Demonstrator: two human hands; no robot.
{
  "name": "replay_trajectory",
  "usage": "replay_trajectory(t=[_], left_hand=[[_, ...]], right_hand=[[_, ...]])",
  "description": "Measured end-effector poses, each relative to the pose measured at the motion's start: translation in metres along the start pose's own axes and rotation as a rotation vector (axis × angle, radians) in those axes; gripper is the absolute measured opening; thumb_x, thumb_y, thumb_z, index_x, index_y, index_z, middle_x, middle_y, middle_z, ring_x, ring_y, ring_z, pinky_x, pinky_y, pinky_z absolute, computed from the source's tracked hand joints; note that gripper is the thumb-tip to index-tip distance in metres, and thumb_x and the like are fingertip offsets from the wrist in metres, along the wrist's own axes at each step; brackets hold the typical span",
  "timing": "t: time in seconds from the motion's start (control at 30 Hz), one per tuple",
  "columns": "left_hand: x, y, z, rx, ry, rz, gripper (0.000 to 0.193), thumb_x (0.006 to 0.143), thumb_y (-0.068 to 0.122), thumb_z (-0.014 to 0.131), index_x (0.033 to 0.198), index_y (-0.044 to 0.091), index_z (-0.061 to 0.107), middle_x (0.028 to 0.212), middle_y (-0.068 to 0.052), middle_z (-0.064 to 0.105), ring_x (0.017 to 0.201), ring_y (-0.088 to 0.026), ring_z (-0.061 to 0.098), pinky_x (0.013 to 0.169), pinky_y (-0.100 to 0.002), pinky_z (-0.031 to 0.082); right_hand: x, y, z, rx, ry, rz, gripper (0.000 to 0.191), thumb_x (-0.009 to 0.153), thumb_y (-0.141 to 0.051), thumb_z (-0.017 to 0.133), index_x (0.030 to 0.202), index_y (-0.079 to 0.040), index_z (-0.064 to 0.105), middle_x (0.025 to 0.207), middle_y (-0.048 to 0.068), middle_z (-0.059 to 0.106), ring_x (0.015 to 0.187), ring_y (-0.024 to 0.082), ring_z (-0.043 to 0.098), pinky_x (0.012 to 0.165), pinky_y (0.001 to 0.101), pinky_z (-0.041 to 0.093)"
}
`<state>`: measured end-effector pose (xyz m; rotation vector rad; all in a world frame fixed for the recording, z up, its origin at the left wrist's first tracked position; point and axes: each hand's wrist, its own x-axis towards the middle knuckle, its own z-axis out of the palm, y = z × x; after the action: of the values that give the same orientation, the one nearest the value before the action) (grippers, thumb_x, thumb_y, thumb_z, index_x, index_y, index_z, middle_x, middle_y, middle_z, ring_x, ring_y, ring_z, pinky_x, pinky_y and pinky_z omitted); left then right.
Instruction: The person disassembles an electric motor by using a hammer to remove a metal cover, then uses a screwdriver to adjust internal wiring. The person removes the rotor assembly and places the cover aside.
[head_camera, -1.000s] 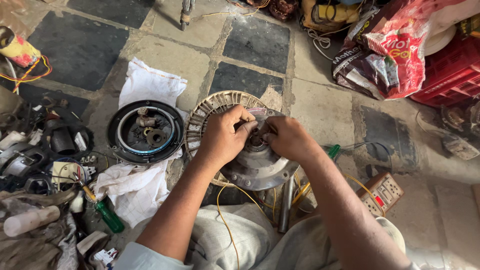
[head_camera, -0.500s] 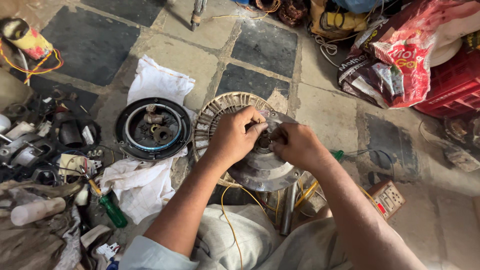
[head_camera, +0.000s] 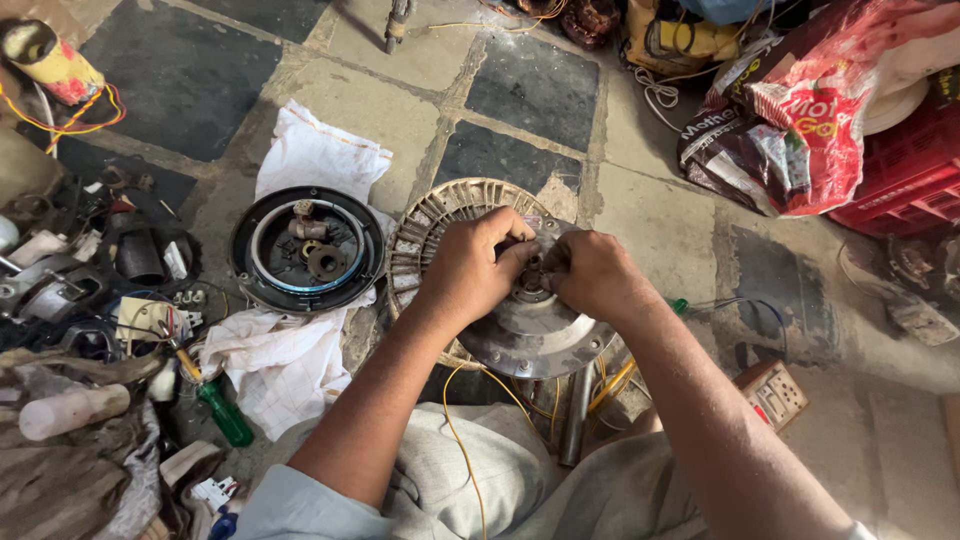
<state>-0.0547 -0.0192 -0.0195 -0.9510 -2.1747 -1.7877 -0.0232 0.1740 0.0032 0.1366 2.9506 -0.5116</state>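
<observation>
Stone floor (head_camera: 380, 110) under you: your left hand (head_camera: 470, 270) and right hand (head_camera: 590, 275) pinch the motor (head_camera: 520, 335) hub; its black cover (head_camera: 305, 250) already lies apart.

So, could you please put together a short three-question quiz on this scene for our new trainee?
1. True or false: both the left hand and the right hand meet at the hub of the round grey metal motor disc.
2. What lies under the round black motor cover? A) white cloth B) red crate C) green screwdriver
3. Fill in: the green-handled screwdriver lies on the person's ____ side.

Key: 1 true; 2 A, the crumpled white cloth; 3 left.
</observation>
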Motion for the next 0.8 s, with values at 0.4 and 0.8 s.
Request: replay_trajectory(t=[0.4, 0.8], left_hand=[[0.000, 0.000, -0.002, 0.019, 0.001, 0.008, 0.014, 0.089, 0.012, 0.078, 0.095, 0.004, 0.068, 0.085, -0.011, 0.076, 0.077, -0.026, 0.078, 0.064, -0.034, 0.057], [-0.001, -0.003, -0.001, 0.063, 0.024, 0.059, 0.014, 0.088, 0.012, 0.079, 0.095, 0.006, 0.068, 0.084, -0.011, 0.076, 0.075, -0.029, 0.076, 0.063, -0.037, 0.056]], right_hand=[[-0.007, -0.008, -0.003, -0.051, 0.045, 0.050, 0.026, 0.071, -0.014, 0.085, 0.095, -0.007, 0.078, 0.090, 0.013, 0.077, 0.085, 0.026, 0.073, 0.078, 0.0401, 0.057], [0.002, 0.003, -0.001, 0.043, 0.015, 0.102, 0.025, 0.070, -0.017, 0.088, 0.093, -0.008, 0.080, 0.087, 0.011, 0.078, 0.081, 0.020, 0.074, 0.077, 0.0354, 0.058]])
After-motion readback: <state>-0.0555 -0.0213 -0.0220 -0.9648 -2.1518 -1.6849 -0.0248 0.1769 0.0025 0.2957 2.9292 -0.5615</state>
